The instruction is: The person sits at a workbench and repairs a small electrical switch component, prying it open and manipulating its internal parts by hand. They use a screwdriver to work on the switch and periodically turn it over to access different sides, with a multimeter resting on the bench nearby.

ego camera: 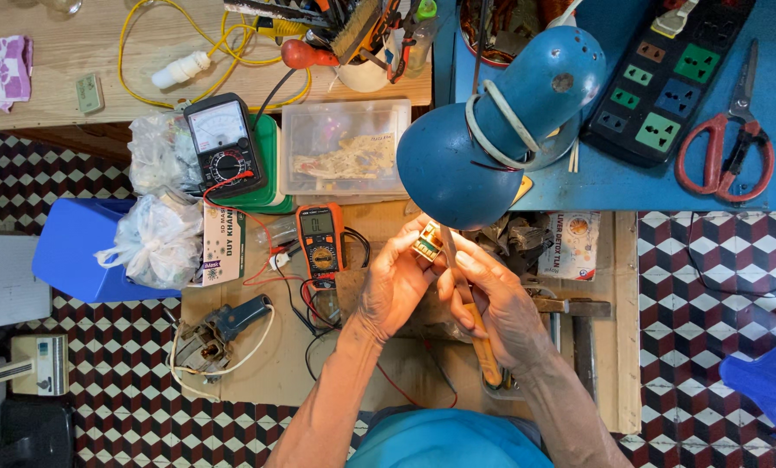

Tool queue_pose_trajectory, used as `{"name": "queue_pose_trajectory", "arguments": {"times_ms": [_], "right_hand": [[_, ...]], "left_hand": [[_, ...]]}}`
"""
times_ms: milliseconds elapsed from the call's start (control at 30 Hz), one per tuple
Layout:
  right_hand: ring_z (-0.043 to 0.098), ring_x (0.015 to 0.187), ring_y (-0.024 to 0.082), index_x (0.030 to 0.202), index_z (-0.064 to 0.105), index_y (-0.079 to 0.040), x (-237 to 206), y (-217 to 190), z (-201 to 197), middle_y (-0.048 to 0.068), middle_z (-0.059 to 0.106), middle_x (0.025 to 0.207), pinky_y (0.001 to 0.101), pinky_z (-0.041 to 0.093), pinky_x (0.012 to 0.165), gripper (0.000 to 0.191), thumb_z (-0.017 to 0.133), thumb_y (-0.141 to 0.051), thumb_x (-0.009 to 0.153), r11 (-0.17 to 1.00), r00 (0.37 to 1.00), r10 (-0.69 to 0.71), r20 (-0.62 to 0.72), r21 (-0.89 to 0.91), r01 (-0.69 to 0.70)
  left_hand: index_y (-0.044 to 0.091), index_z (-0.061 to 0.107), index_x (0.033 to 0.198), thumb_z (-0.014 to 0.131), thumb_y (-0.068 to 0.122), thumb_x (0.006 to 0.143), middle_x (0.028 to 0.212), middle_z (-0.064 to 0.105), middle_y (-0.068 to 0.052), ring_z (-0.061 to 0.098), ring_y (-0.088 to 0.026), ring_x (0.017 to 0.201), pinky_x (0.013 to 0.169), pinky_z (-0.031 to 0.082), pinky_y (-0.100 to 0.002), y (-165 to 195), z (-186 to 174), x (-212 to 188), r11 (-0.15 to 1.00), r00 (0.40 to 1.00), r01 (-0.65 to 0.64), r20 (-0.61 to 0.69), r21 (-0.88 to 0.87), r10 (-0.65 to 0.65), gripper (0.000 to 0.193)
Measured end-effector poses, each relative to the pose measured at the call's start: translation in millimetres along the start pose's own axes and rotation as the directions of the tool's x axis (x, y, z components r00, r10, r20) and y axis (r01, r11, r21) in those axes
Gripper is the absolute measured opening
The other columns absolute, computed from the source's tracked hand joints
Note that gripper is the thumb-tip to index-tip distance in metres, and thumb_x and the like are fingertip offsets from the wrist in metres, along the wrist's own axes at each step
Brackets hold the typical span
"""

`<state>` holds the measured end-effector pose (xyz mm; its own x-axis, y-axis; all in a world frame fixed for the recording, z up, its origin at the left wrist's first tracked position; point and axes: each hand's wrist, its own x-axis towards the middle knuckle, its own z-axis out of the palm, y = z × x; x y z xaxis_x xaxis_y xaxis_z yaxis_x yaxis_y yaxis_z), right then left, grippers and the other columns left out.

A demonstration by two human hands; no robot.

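Brass-coloured small part [426,243] is pinched in the left hand's [394,286] fingertips; a wooden-handled tool [470,308] is gripped by the right hand [501,308], blade at twelve o'clock.

scissors [724,143] tip cut off, held part [426,243] half hidden

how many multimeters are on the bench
2. An analog multimeter with a black case lies on a green box beside the clear plastic container. An orange digital multimeter lies just left of the left hand. Clutter may hide others.
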<state>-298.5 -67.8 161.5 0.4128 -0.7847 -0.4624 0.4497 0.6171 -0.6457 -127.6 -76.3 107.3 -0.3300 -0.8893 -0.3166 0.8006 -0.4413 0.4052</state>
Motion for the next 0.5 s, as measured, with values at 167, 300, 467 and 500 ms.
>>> {"name": "queue_pose_trajectory", "arguments": {"times_ms": [167, 300, 467, 500], "right_hand": [[0.049, 0.049, 0.005, 0.143, 0.051, 0.002, -0.8, 0.8, -0.6, 0.007, 0.064, 0.081, 0.0179, 0.034, 0.037, 0.050, 0.046, -0.029, 0.104, 1.000, 1.000, 0.010, 0.006, -0.013, -0.010], [0.049, 0.050, 0.005, 0.144, 0.051, 0.003, -1.6, 1.1, -0.2, 0.007, 0.063, 0.081, 0.0183, 0.036, 0.038, 0.050, 0.046, -0.029, 0.106, 1.000, 1.000, 0.003, 0.019, 0.017, -0.004], [0.049, 0.048, 0.005, 0.143, 0.051, 0.001, -2.9, 3.8, 2.4, 0.006, 0.063, 0.080, 0.0183, 0.035, 0.037, 0.049, 0.046, -0.029, 0.104, 1.000, 1.000, 0.007, 0.012, 0.012, -0.007], [0.049, 0.049, 0.005, 0.142, 0.052, 0.001, -3.5, 3.7, 2.6, 0.005, 0.063, 0.080, 0.0183, 0.035, 0.037, 0.049, 0.046, -0.029, 0.104, 1.000, 1.000, 0.008, 0.009, 0.009, -0.008]], "left_hand": [[0.004, 0.056, 0.135, 0.053, 0.027, 0.103, 0.111, 0.064, -0.005, 0.059, -0.014, 0.091, 0.090, 0.051, -0.032, 1.1, 0.0, 0.6, 1.000, 1.000, -0.001, 0.011, 0.001, 0.001, 0.040], [0.003, 0.057, 0.135, 0.054, 0.025, 0.102, 0.111, 0.063, -0.005, 0.058, -0.015, 0.092, 0.092, 0.050, -0.032, 1.4, -0.1, 1.3, 1.000, 1.000, -0.009, 0.004, 0.012, 0.008, 0.039], [0.002, 0.057, 0.134, 0.054, 0.023, 0.102, 0.113, 0.064, -0.005, 0.057, -0.015, 0.094, 0.092, 0.049, -0.031, 1.0, -2.1, -1.0, 1.000, 1.000, -0.020, -0.014, 0.015, 0.020, 0.039], [0.002, 0.057, 0.135, 0.054, 0.023, 0.102, 0.113, 0.064, -0.005, 0.057, -0.015, 0.094, 0.092, 0.049, -0.031, 1.2, -2.2, -1.3, 1.000, 1.000, -0.021, -0.011, 0.013, 0.021, 0.039]]}}
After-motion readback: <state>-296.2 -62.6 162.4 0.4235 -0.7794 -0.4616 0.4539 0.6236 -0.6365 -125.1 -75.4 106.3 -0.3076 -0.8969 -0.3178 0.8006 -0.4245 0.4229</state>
